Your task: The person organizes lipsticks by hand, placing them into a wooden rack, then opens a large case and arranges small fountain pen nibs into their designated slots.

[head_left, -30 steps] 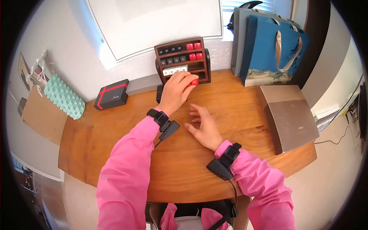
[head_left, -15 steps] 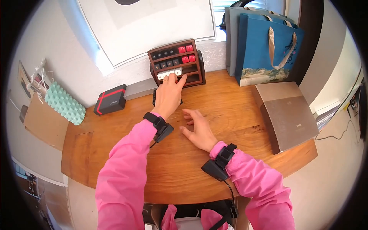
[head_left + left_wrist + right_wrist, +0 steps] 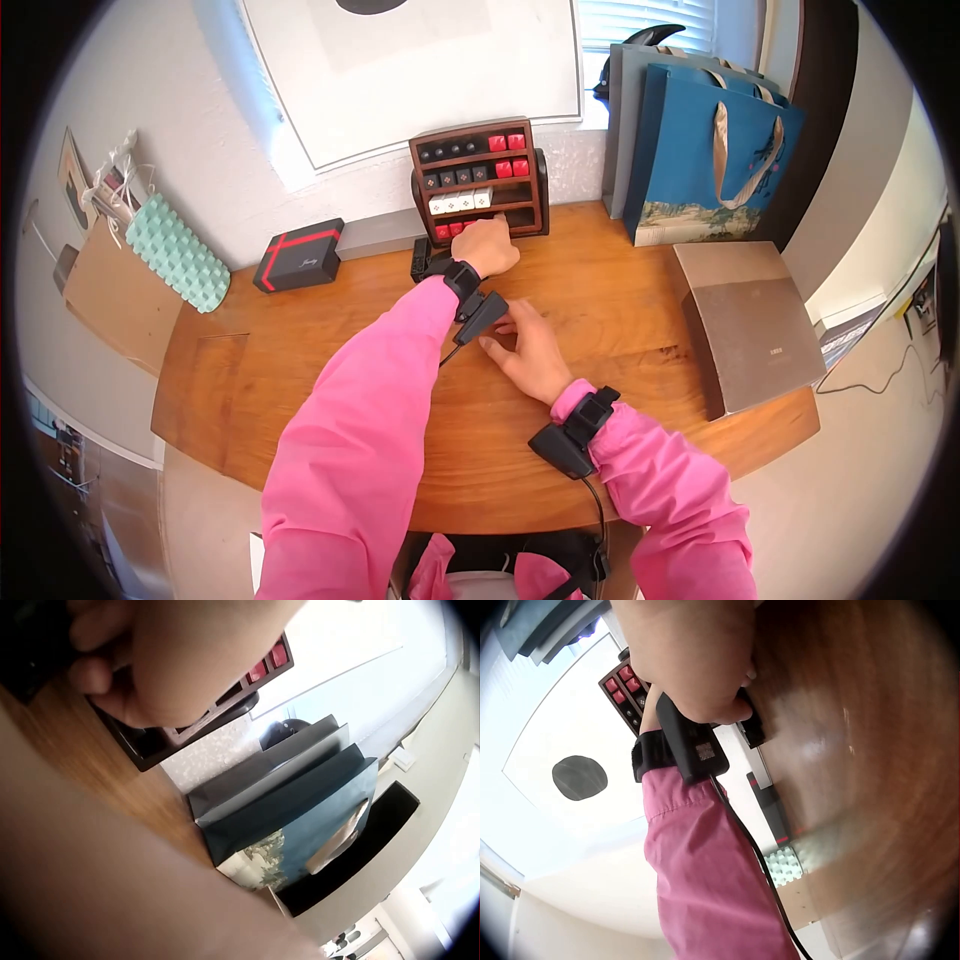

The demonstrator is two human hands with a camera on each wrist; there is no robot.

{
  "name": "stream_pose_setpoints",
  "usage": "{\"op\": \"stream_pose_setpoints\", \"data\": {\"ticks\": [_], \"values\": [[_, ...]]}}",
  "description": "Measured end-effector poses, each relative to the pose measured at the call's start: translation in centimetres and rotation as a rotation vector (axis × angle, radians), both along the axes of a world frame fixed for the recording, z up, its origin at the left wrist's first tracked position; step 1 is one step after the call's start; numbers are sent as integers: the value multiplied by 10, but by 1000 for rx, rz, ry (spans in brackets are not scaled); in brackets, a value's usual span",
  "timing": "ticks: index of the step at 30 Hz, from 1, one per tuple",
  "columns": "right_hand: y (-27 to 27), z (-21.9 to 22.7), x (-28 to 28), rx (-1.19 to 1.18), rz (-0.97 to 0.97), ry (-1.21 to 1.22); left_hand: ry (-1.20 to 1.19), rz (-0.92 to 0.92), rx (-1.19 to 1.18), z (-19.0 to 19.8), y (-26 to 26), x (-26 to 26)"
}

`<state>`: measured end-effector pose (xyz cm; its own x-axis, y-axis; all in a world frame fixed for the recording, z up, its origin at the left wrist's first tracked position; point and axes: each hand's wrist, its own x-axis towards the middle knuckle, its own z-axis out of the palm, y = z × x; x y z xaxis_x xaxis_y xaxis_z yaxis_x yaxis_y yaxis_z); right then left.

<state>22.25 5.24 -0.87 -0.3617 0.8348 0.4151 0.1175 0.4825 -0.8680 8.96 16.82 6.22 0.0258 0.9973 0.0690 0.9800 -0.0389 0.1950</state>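
Note:
A dark wooden rack (image 3: 476, 186) at the table's back holds rows of black, white and red cubes. Three red cubes (image 3: 442, 232) show at the left of its bottom shelf. My left hand (image 3: 486, 247) is bent over that shelf, its fingers mostly hidden; the left wrist view shows curled fingers (image 3: 91, 673) beside the rack (image 3: 142, 757), and whether they hold anything is unclear. Nearer to me, my right hand (image 3: 530, 356) rests low over the table with loosely curled fingers and nothing visible in them; it also appears in the right wrist view (image 3: 694, 656).
A small black object (image 3: 420, 259) stands left of the rack. Farther left are a black box with red ribbon (image 3: 300, 258) and a mint-green vase (image 3: 178, 254). At the right are a blue paper bag (image 3: 700, 150) and a brown box (image 3: 755, 330) on the table (image 3: 320, 400).
My left hand has lowered from in front of the rack to its bottom shelf; the red cube it held is no longer seen between its fingers. Red cubes now show there. My right hand has barely moved.

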Motion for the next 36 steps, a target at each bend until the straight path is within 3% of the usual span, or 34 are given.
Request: {"op": "stream_pose_setpoints", "data": {"ticks": [9,12,14,19,23,26,31,33,36], "values": [[0,-2,-2,1,-1,32,-61,-26,23,-6,-8,-8],[3,-5,-3,-4,20,38,-54,-74,4,11,-27,1],[2,-6,-3,4,18,31,-81,-146,85,19,-35,9],[-1,2,-1,7,2,-4,-165,-130,278,27,-26,17],[2,-3,-2,-5,8,2,-112,19,184,18,-9,12],[1,-3,0,5,10,-2,-84,27,184,13,-8,7],[2,-2,0,2,25,-28,-99,23,182,9,-6,3],[0,-1,-2,-38,25,49,-137,-69,234,6,-12,-4],[3,-8,-2,-12,31,41,-180,-118,185,21,-43,-8]]}}
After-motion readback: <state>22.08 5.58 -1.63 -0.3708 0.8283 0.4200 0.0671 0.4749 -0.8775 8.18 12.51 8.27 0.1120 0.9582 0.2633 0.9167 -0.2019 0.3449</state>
